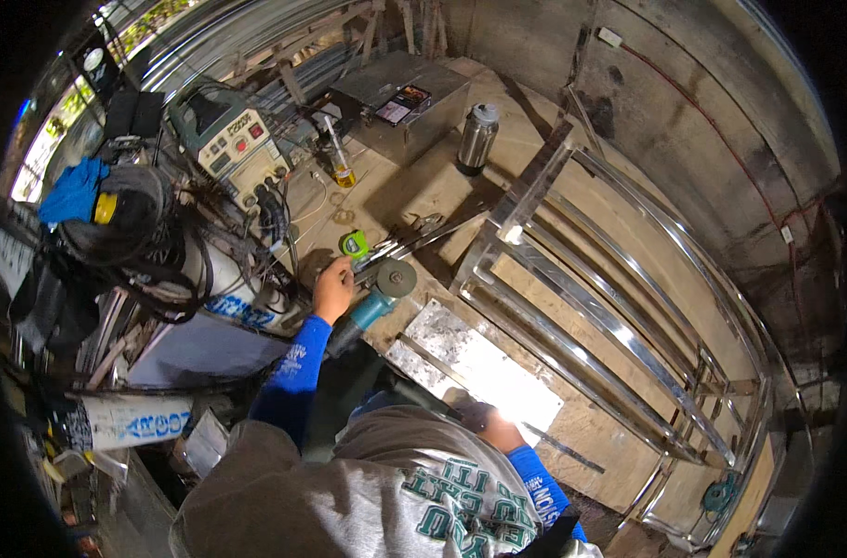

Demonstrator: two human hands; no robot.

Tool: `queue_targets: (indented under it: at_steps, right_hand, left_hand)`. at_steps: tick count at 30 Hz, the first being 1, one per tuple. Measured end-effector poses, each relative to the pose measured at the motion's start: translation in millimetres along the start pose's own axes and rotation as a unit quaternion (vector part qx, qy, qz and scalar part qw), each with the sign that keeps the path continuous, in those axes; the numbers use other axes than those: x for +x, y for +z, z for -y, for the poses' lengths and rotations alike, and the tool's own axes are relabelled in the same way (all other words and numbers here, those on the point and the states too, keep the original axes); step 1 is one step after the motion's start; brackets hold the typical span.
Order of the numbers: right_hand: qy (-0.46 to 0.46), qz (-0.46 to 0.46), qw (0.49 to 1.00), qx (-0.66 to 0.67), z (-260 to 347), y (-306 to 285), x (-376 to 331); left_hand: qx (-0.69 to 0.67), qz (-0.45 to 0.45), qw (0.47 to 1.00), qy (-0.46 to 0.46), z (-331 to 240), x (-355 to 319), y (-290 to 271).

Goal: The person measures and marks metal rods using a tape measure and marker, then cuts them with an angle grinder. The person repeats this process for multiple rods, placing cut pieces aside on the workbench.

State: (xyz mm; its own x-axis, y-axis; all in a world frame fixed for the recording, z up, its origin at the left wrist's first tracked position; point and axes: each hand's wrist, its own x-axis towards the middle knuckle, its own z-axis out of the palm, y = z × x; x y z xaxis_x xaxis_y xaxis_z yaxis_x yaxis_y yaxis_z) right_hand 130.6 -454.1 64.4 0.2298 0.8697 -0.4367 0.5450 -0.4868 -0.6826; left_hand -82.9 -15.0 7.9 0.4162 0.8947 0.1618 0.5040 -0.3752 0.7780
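My left hand [333, 289], in a blue sleeve, reaches out over the workbench with its fingers curled. It sits right beside a teal angle grinder [370, 310] whose disc [396, 277] faces up. A green tape measure [354, 244] and some loose metal pieces lie just beyond the fingers. Whether the hand grips anything is unclear. My right hand [498, 433] rests at the near edge of a shiny steel plate [465, 358]; glare hides its fingers.
A stainless steel railing frame [609, 316] lies across the bench on the right. At the back stand a welding machine [228, 139], a metal box [400, 98], a steel bottle [477, 138] and a small bottle of yellow liquid [342, 172]. Tangled cables and a white cylinder [228, 284] crowd the left.
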Motion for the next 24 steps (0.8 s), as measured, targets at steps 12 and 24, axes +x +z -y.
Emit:
queue_targets:
  at_steps: [12, 24]
  right_hand:
    - [0.073, -0.038, 0.992, 0.101, 24.7, 109.2, 58.9]
    - [0.007, -0.231, 0.957, 0.177, 149.7, 13.1, 73.4]
  left_hand:
    - [0.128, 0.181, 0.961, 0.165, 87.8, 128.0, 8.4]
    - [0.016, 0.000, 0.989, 0.148, -36.2, 59.4, -8.9]
